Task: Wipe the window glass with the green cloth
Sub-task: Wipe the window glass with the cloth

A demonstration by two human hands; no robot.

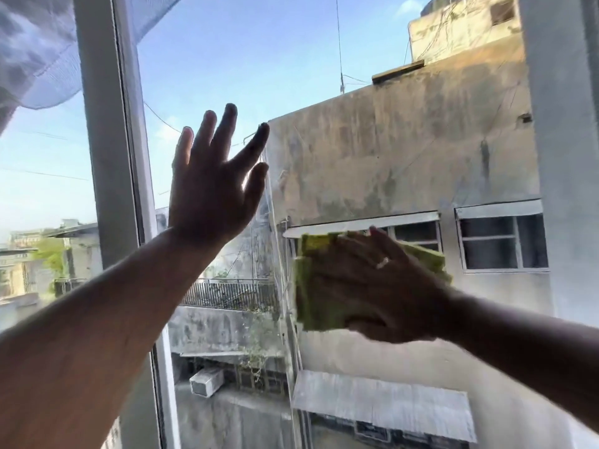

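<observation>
The window glass [324, 92] fills most of the view, with sky and weathered buildings behind it. My right hand [382, 286] presses a folded green cloth [311, 296] flat against the pane at centre right, fingers spread over it; a ring shows on one finger. My left hand [210, 189] is raised higher and to the left, palm towards the glass, fingers apart and holding nothing. Whether it touches the pane is unclear. The cloth is blurred.
A grey vertical window frame [110, 157] stands just left of my left hand. A sheer white curtain [39, 50] hangs at the top left. A white wall or frame edge [567, 124] borders the pane on the right.
</observation>
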